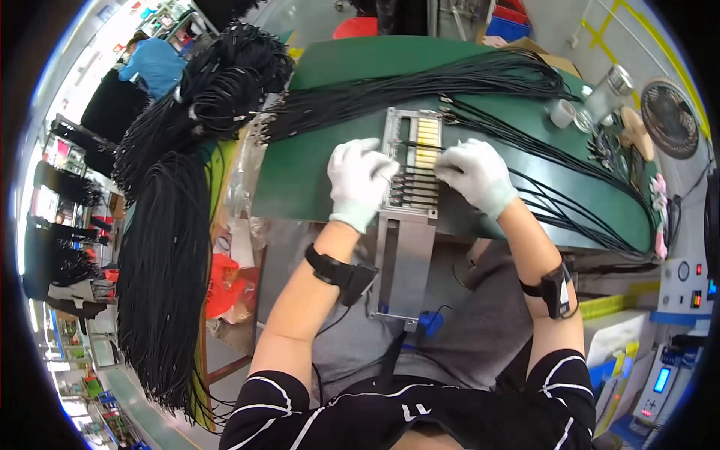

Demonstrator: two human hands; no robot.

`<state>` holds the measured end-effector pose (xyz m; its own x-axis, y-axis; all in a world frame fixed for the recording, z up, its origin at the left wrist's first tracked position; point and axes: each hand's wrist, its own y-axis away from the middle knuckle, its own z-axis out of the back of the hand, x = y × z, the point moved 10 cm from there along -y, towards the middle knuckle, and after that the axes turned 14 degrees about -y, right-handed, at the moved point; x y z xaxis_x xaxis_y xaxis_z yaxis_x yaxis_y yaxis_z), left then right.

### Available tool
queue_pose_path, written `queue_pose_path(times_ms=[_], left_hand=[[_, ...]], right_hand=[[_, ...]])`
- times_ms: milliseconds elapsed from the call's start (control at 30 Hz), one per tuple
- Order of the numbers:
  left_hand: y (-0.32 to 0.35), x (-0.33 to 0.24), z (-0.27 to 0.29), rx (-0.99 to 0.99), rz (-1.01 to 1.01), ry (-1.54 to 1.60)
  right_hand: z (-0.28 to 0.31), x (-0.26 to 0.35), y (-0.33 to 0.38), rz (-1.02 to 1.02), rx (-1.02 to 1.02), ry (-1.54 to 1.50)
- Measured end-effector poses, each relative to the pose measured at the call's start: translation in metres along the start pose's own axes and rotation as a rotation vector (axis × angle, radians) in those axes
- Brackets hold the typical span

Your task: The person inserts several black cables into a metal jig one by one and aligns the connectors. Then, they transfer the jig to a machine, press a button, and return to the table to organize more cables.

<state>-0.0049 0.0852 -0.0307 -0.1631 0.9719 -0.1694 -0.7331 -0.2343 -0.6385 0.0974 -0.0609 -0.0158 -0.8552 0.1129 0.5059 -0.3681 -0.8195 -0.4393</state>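
A metal fixture (389, 142) with a row of pale yellow slots (426, 135) stands at the table's near edge. Several black cables (416, 190) lie side by side across its near half, and another spans it farther up. My left hand (358, 178), in a white glove, is at the fixture's left side with thumb and fingertips pinched together; what lies between them is too small to tell. On the right side my right hand (474, 171), also gloved, has its fingers closed at the cable ends by the slots. Its fingertips partly hide the cable they pinch.
Long bundles of black cable (420, 81) stretch over the green table (330, 176). A thick mass of cables (169, 277) hangs at the left. Far right are a white tape roll (562, 113), a clear jar (611, 86) and a fan (669, 118). A person in blue (156, 66) is in the background.
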Motion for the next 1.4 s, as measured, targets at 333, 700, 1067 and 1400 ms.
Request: queue_pose_path(times_ms=[333, 700, 1067, 1400], left_hand=[[0.012, 0.025, -0.029, 0.184, 0.261, 0.203], [0.013, 0.024, -0.027, 0.167, 0.246, 0.207], [0.013, 0.010, -0.036, 0.220, 0.218, 0.258], [0.005, -0.043, -0.037, 0.255, -0.118, -0.124]], right_hand=[[-0.008, -0.022, 0.003, -0.127, 0.041, 0.075], [-0.007, -0.014, 0.003, -0.219, 0.055, 0.148], [-0.012, -0.008, 0.002, -0.160, 0.009, 0.095], [0.009, -0.038, -0.008, -0.146, -0.107, 0.261]])
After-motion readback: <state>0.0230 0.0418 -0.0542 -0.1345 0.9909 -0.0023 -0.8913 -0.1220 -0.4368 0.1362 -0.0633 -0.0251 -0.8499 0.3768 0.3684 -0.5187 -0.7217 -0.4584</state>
